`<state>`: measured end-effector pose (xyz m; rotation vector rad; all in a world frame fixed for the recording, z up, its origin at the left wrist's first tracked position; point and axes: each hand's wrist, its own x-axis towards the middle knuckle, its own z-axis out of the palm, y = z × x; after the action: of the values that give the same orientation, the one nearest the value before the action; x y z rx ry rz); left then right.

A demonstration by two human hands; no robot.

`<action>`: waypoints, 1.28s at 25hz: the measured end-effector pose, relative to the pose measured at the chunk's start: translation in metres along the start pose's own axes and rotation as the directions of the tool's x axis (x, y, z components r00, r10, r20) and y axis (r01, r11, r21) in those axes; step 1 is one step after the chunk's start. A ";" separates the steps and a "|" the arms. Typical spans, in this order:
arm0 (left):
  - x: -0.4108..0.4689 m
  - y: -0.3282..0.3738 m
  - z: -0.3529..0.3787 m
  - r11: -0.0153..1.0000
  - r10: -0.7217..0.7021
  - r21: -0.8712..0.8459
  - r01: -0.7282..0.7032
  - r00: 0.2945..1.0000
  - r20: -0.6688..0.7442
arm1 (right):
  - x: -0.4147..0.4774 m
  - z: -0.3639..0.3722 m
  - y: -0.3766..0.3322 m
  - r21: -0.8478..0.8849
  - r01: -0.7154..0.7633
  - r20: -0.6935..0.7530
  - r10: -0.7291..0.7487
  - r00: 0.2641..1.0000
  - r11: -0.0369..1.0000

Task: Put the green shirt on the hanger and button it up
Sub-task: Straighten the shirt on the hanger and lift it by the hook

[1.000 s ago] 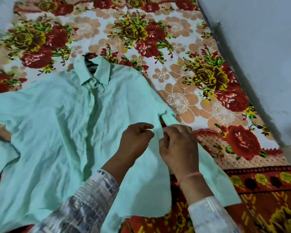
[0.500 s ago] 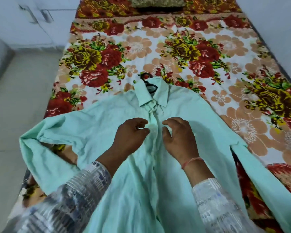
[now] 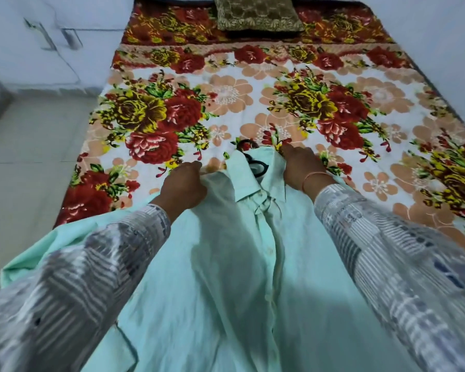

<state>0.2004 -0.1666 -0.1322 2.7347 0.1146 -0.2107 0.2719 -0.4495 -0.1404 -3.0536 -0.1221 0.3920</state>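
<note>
Shirt (image 3: 239, 264) shoulders: left grip (image 3: 183, 185), right grip (image 3: 300, 167)

Shirt (image 3: 226, 264) on bedspread (image 3: 226, 98), hanger (image 3: 255, 163) inside its collar, left hand (image 3: 183, 186) and right hand (image 3: 301, 167) flanking collar, cushion (image 3: 258, 14) behind.

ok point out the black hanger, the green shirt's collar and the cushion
black hanger (image 3: 261, 169), head view, neck inside collar
pale green shirt collar (image 3: 243, 181), head view, flap nearer left hand
olive-gold embroidered cushion (image 3: 258, 14), head view, top face
</note>
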 end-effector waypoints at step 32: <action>-0.436 0.236 -0.552 0.935 0.349 0.229 -0.271 0.823 -0.449 | -0.528 -0.566 0.012 0.175 0.399 -0.533 -0.254 0.807 0.900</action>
<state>-0.1313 -0.1899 0.5309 2.8449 -0.2254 0.5886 -0.0923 -0.5350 0.5367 -2.6637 -0.5128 -0.3778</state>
